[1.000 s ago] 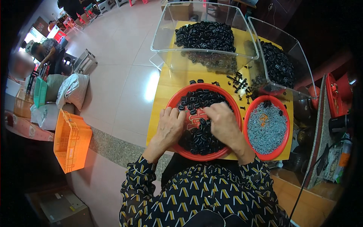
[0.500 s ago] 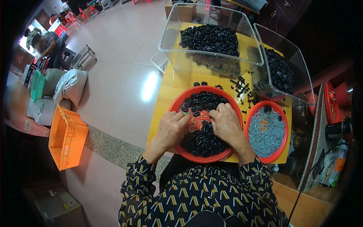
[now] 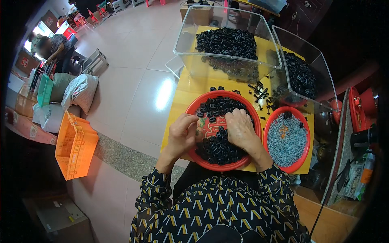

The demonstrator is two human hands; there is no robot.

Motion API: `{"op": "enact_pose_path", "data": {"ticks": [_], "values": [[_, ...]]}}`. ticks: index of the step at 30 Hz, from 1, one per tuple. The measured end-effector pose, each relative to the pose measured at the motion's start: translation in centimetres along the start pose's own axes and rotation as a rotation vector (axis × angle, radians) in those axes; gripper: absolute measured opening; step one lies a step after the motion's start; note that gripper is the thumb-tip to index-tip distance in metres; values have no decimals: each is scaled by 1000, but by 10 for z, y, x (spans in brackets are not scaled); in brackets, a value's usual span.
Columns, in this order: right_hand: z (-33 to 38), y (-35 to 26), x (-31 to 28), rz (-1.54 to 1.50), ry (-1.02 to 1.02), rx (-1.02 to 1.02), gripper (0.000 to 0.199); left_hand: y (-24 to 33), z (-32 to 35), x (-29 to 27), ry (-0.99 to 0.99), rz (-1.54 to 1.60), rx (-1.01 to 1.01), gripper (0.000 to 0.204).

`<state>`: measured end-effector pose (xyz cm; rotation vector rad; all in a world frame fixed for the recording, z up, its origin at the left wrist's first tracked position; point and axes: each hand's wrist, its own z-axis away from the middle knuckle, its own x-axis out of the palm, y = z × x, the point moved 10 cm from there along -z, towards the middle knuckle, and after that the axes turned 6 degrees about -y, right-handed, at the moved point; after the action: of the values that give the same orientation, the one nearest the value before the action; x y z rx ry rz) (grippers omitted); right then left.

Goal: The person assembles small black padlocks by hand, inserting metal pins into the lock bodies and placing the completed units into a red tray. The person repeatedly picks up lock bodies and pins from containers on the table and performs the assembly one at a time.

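A red round tray (image 3: 190, 106) in front of me holds small black oval plastic parts with two holes (image 3: 219, 150), heaped at its near and far sides. Over its left rim, my left hand (image 3: 180, 135) is closed with thumb and fingertips together; whatever they hold is too small to make out. At the tray's right side, my right hand (image 3: 243, 128) is closed, fingertips down among the black parts, and they hide what is pinched. Just right of it, a smaller red bowl (image 3: 265, 139) holds silvery screws (image 3: 287, 142) and a few black bits.
Two clear plastic bins (image 3: 190, 67) (image 3: 324, 95) with black parts stand on the yellow table (image 3: 175, 101). Loose black pieces (image 3: 259, 92) lie between bins and bowls. An orange basket (image 3: 77, 148) and white sacks (image 3: 83, 91) are on the floor at left; a person (image 3: 56, 46) works beyond them.
My left hand has drawn back slightly from the tray's middle, its fingers curling upward. My right hand stays over the black parts, its fingers now lower. The whole view has shifted a little.
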<state>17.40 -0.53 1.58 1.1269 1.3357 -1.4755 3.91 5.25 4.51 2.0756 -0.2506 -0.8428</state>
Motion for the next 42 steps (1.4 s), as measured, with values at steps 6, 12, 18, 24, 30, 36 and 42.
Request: {"op": "enact_pose_path", "data": {"ticks": [6,12,18,24,30,36,42], "values": [[10,-2,-19,-109,162,-69,12,-32,28,16,165,876,-435,12],[36,6,-22,-874,125,51,9,-28,42,54,97,1424,-479,15],[61,-9,6,-1435,35,145,7,-10,46,69,79,1399,-529,14],[65,-20,7,-1626,72,153,8,-5,48,70,200,1309,-444,14],[64,-16,19,-1728,107,225,9,0,55,70,280,1213,-456,14],[62,-13,19,-1814,145,214,9,-3,59,68,242,962,-450,14],[63,-14,23,-1831,110,209,11,-1,53,71,58,952,-452,19]]}}
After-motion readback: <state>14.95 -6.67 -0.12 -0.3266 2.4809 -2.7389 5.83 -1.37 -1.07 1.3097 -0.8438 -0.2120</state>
